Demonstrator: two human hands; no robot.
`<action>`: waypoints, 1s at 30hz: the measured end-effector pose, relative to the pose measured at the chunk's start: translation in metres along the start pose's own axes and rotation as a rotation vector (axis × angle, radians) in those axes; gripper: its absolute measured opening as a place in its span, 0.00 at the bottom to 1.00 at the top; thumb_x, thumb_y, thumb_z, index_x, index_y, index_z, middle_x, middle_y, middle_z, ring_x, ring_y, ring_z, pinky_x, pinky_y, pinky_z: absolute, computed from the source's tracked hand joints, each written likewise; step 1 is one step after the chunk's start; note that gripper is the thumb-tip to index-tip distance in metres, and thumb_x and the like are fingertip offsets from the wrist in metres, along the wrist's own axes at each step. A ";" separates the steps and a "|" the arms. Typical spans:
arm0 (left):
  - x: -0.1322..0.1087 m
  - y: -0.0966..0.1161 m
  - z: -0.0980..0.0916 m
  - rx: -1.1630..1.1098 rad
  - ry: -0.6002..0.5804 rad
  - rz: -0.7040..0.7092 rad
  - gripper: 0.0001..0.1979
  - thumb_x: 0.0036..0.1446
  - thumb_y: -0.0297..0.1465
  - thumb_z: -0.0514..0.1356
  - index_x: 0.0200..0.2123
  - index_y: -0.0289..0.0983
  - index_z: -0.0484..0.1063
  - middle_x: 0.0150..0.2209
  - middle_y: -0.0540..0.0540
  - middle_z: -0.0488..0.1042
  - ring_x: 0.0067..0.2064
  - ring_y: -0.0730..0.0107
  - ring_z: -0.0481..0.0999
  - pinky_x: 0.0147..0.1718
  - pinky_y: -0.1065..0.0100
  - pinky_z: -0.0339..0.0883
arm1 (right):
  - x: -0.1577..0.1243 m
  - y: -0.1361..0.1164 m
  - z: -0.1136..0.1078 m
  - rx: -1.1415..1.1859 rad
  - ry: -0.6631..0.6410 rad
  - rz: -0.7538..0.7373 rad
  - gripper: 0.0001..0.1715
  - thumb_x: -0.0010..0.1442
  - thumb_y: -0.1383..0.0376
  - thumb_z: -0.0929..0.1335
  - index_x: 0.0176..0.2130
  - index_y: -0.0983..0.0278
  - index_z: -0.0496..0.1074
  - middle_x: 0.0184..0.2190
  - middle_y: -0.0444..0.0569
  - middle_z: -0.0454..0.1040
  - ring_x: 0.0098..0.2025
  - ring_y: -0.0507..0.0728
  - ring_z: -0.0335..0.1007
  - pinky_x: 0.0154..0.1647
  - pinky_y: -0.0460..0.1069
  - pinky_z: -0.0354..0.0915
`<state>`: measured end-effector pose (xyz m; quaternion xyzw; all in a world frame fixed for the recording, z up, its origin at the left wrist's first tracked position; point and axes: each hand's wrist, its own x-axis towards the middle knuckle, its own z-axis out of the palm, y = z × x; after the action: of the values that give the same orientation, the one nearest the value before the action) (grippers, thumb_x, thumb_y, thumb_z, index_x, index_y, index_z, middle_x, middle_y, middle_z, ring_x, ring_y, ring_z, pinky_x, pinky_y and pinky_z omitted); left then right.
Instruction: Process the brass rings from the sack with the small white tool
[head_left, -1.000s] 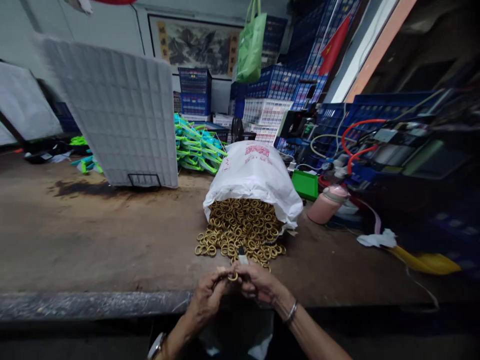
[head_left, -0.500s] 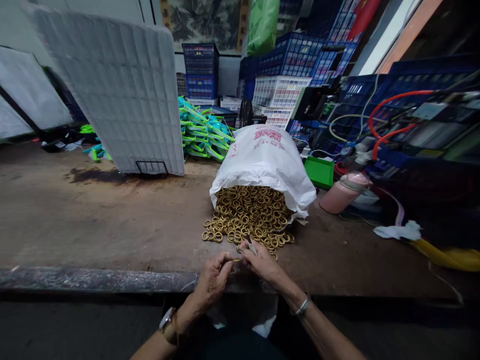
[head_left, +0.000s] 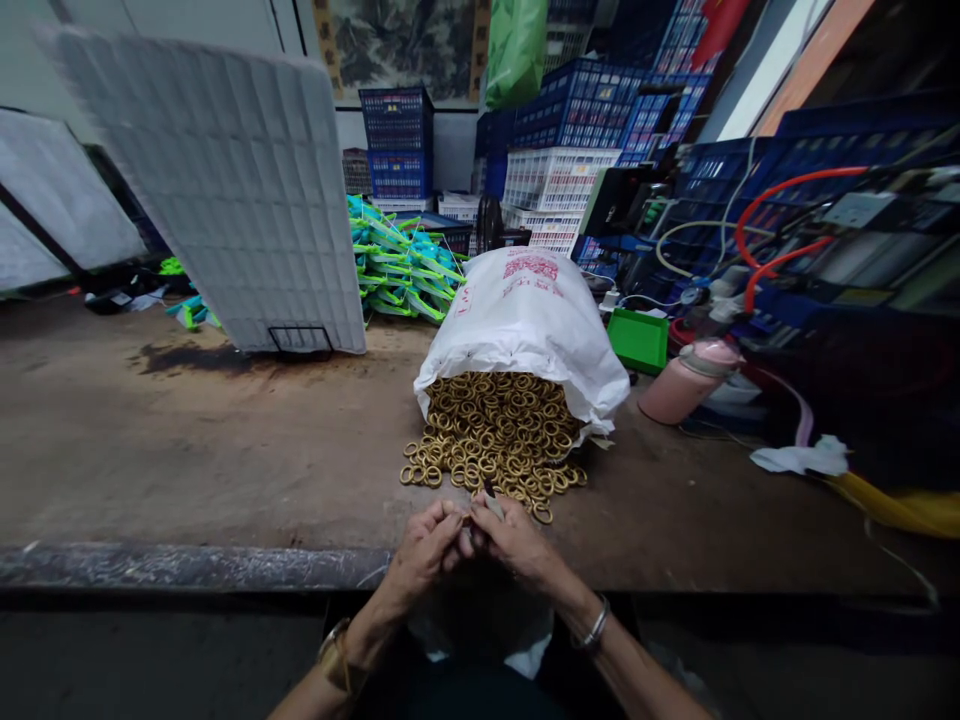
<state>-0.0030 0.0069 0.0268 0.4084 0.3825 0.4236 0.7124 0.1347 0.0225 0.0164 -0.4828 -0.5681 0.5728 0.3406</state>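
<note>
A white sack (head_left: 529, 325) lies on its side on the brown workbench (head_left: 210, 450), and several brass rings (head_left: 495, 440) spill from its open mouth. My left hand (head_left: 427, 550) and my right hand (head_left: 517, 540) meet just in front of the pile, at the bench's near edge. Both have their fingers curled and pinched together. A small dark tool tip (head_left: 491, 497) sticks up from my right fingers. Whatever my left fingers pinch is hidden between the hands. A watch sits on my left wrist and a bangle on my right.
A white grid panel (head_left: 217, 190) leans upright at back left. Green and teal handles (head_left: 397, 270) are heaped behind the sack. A green box (head_left: 639, 340), a pink bottle (head_left: 686, 380), hoses and blue crates (head_left: 585, 110) crowd the right side.
My hands have drawn closer together, hiding the ring seen between the fingers a second ago. The camera has tilted down a little.
</note>
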 end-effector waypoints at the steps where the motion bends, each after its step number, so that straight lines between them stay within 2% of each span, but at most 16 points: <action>1: 0.000 0.000 0.000 -0.032 -0.016 -0.010 0.17 0.48 0.43 0.58 0.23 0.33 0.64 0.21 0.51 0.66 0.15 0.85 0.52 0.14 0.76 0.42 | 0.000 0.002 -0.001 0.022 -0.018 0.008 0.18 0.56 0.53 0.59 0.23 0.64 0.60 0.16 0.38 0.61 0.18 0.46 0.50 0.19 0.43 0.50; 5: 0.000 -0.005 0.002 -0.067 0.011 -0.035 0.17 0.47 0.43 0.59 0.24 0.33 0.64 0.23 0.51 0.67 0.15 0.86 0.52 0.13 0.77 0.40 | 0.001 0.004 -0.003 0.012 0.008 -0.022 0.16 0.57 0.55 0.59 0.26 0.64 0.62 0.17 0.40 0.63 0.20 0.47 0.56 0.21 0.43 0.52; 9: 0.000 -0.012 0.002 -0.023 0.040 -0.057 0.17 0.50 0.44 0.57 0.24 0.35 0.63 0.16 0.57 0.58 0.14 0.85 0.48 0.12 0.77 0.39 | -0.003 -0.001 -0.004 -0.142 0.083 -0.138 0.16 0.57 0.56 0.60 0.25 0.65 0.63 0.20 0.40 0.64 0.25 0.48 0.59 0.29 0.44 0.56; 11: -0.001 -0.013 0.002 0.024 0.053 -0.056 0.16 0.51 0.43 0.56 0.24 0.35 0.62 0.14 0.58 0.54 0.14 0.84 0.47 0.13 0.77 0.40 | -0.005 -0.003 -0.004 -0.193 0.096 -0.161 0.17 0.57 0.55 0.61 0.25 0.65 0.63 0.21 0.40 0.64 0.25 0.48 0.58 0.29 0.44 0.56; 15: -0.003 -0.012 0.004 0.073 0.077 -0.033 0.16 0.52 0.43 0.55 0.23 0.35 0.62 0.14 0.58 0.55 0.15 0.83 0.49 0.13 0.78 0.41 | -0.003 -0.004 -0.005 -0.161 0.069 -0.130 0.18 0.57 0.55 0.59 0.25 0.65 0.64 0.20 0.41 0.64 0.25 0.49 0.59 0.27 0.44 0.56; 17: -0.004 -0.010 0.004 0.081 0.086 -0.017 0.15 0.51 0.42 0.56 0.24 0.35 0.62 0.16 0.57 0.58 0.15 0.84 0.50 0.14 0.78 0.42 | -0.002 -0.004 -0.007 -0.177 0.101 -0.127 0.18 0.58 0.56 0.58 0.25 0.65 0.64 0.20 0.41 0.63 0.24 0.49 0.59 0.27 0.44 0.56; 21: -0.003 -0.010 0.004 0.044 0.095 -0.010 0.15 0.50 0.42 0.57 0.27 0.36 0.61 0.18 0.56 0.62 0.15 0.84 0.50 0.13 0.78 0.42 | -0.005 -0.001 -0.010 -0.410 0.202 -0.170 0.15 0.58 0.61 0.57 0.24 0.64 0.62 0.19 0.40 0.62 0.23 0.49 0.57 0.26 0.43 0.53; 25: -0.002 -0.014 0.004 0.021 0.086 -0.004 0.15 0.50 0.42 0.57 0.26 0.36 0.60 0.15 0.58 0.57 0.14 0.84 0.50 0.13 0.77 0.42 | -0.013 0.004 -0.009 -0.691 0.132 -0.229 0.07 0.51 0.72 0.58 0.25 0.63 0.60 0.19 0.40 0.62 0.23 0.49 0.55 0.25 0.43 0.47; 30: -0.003 -0.014 0.006 0.024 0.118 0.011 0.16 0.48 0.43 0.59 0.27 0.36 0.60 0.18 0.57 0.62 0.15 0.84 0.52 0.14 0.78 0.43 | -0.017 0.003 -0.005 -0.863 0.095 -0.241 0.12 0.44 0.76 0.57 0.28 0.62 0.61 0.23 0.43 0.66 0.25 0.50 0.58 0.26 0.45 0.46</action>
<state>0.0057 -0.0017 0.0173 0.3934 0.4268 0.4461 0.6812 0.1454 0.0074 0.0168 -0.5369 -0.7910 0.2166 0.1981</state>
